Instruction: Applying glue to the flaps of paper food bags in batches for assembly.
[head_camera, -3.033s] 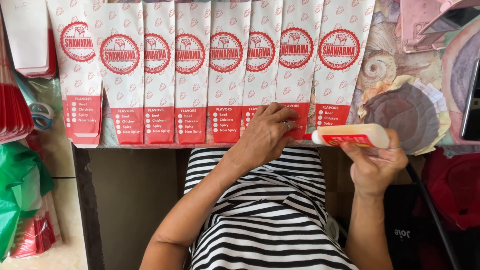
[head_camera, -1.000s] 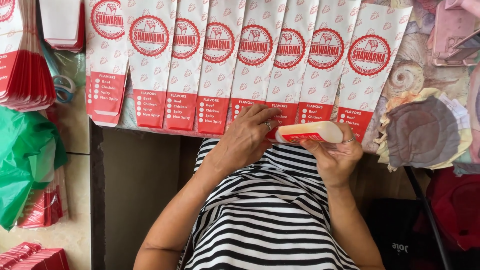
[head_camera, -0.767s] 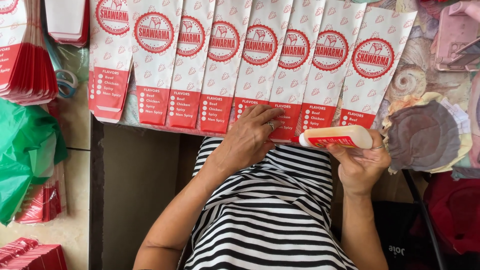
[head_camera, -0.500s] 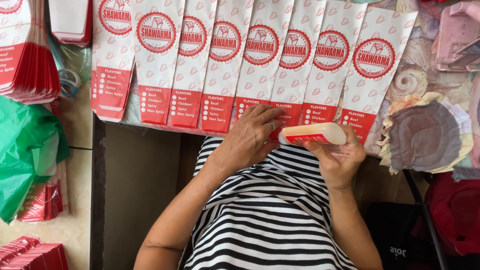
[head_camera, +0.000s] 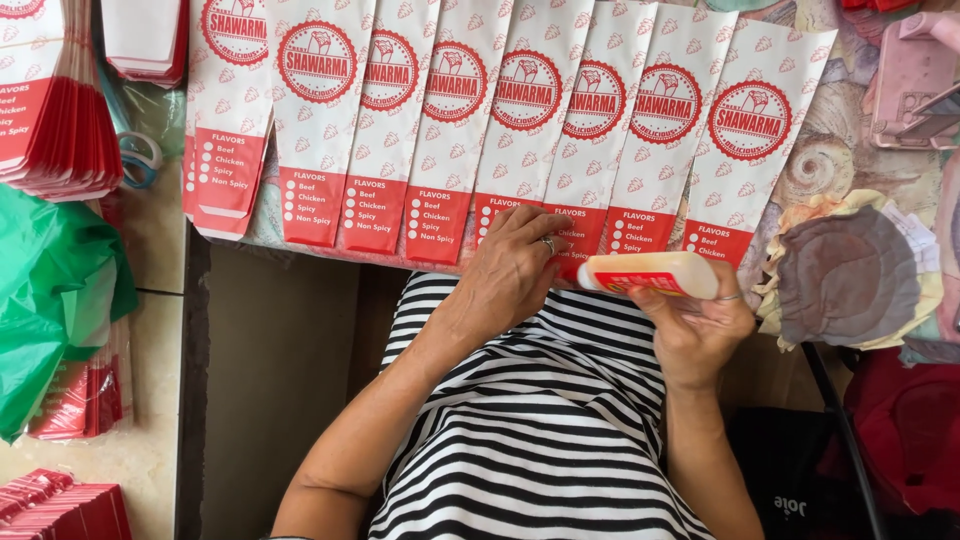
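A: Two hands logged. I see right hand (head_camera: 695, 335) fingers wrapped around the glue bottle (head_camera: 650, 273); its long axis is level, nozzle toward the left.

B: Left hand (head_camera: 515, 270)?

A: Fingers flat, pressing a paper bag (head_camera: 585, 150) at its red bottom flap, just beside the nozzle.

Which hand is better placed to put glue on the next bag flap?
Right, probably. The right hand holds the glue bottle with its tip toward the red flaps, while the left hand lies flat on the overlapped paper bags, pinning them.
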